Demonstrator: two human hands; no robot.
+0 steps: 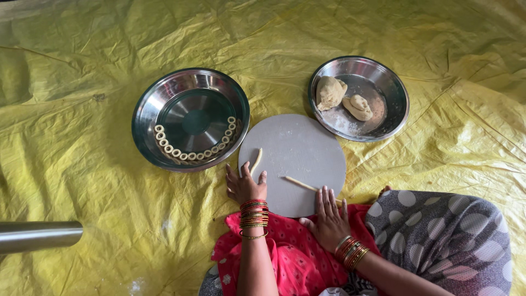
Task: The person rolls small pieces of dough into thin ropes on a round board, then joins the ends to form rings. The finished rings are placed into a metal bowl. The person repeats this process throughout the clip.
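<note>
Looking down from head height: a person sits on a yellow plastic sheet (pixel 82 164) on the floor, working dough on a round grey board (pixel 296 148). Left hand (pixel 245 185) rests flat at the board's near-left edge, fingers spread, gripping nothing; a short curved dough strip (pixel 256 160) lies just beyond its fingertips. Right hand (pixel 329 215) lies open, palm down, at the board's near edge, fingertips on one end of a thin rolled dough rope (pixel 300 183). Steel bowl (pixel 143 118), upper left, holds approx. fifteen finished dough rings (pixel 186 155) along its near wall. Steel plate (pixel 395 90), upper right, has two unrolled dough lumps (pixel 342 98), so much dough seems left vs. rings made.
</note>
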